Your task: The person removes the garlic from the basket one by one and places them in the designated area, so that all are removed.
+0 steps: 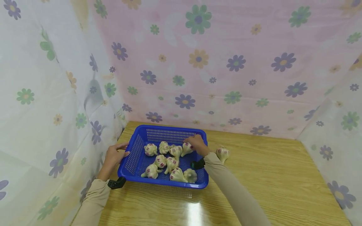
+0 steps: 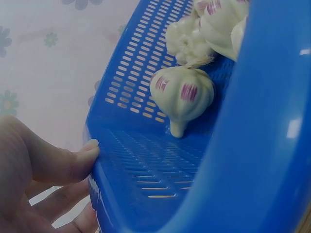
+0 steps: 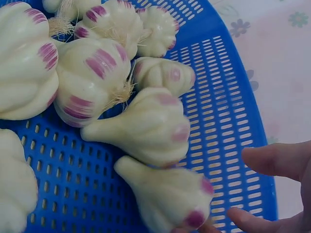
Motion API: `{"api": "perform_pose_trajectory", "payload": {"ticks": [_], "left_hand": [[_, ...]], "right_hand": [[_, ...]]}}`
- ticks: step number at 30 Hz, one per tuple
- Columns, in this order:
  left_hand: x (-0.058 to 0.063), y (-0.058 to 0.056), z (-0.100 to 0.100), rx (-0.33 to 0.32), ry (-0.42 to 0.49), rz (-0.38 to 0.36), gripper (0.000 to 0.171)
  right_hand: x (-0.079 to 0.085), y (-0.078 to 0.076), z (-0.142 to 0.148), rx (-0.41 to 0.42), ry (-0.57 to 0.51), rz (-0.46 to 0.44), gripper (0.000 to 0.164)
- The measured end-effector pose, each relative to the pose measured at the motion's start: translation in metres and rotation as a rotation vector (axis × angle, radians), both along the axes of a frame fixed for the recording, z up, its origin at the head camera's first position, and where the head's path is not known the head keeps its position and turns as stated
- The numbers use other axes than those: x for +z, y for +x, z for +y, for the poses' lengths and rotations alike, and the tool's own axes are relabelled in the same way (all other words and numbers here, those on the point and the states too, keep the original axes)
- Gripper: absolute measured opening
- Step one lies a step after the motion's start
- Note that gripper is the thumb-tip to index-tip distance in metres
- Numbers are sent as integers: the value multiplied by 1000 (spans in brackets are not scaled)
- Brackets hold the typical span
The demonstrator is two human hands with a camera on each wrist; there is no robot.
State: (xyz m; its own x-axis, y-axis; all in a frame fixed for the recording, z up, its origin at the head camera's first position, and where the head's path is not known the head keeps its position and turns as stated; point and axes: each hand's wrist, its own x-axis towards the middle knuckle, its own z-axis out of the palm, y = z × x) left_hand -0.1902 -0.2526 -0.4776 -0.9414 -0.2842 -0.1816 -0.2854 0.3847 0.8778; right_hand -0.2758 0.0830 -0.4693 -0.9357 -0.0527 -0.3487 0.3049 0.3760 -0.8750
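Note:
A blue plastic basket with slotted walls stands on the table, holding several garlic bulbs, cream-white with purple patches. At its left side my left hand holds the rim, thumb on the edge and the other fingers outside, partly hidden by the wall. My right hand reaches into the basket's far right part, above a garlic bulb. Thumb and forefinger are spread apart there; another fingertip lies beside the bulb's purple-marked end, and whether it touches is unclear.
One more garlic bulb lies on the wooden table outside the basket, right of my right wrist. Flower-patterned cloth hangs behind the table and along both sides, close to the basket's left.

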Motion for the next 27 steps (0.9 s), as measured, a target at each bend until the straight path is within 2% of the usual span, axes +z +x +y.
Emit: {"api": "perform_pose_trajectory", "payload": {"ticks": [2,4,7,9,11,15,21,27], "left_hand": [[-6,-3,-4,-1,2,4,44],[-24,-10,-12,-9,4,25,43],[-32,-13,-17,-14,9,29,43],[-28,-12,-14,-11,11,25,43],[-10,-5,-5,-5,9,4,44],[3,1,3,-6,0,-14,43],[4,2,4,-8,-32,-10,44],[-6,-1,-2,-3,12,12,43]], "right_hand": [[-2,-1,-2,-26,-3,-6,17],[-5,-2,-3,-44,-3,-7,17],[-9,-4,-5,-58,11,-8,12],[-13,-5,-6,-59,22,-7,14],[-15,-4,-6,-56,28,-13,18],[-19,-1,-7,-54,-3,-23,12],[-23,3,-9,-42,-22,-32,17],[-24,4,-8,-37,-32,-51,28]]}}
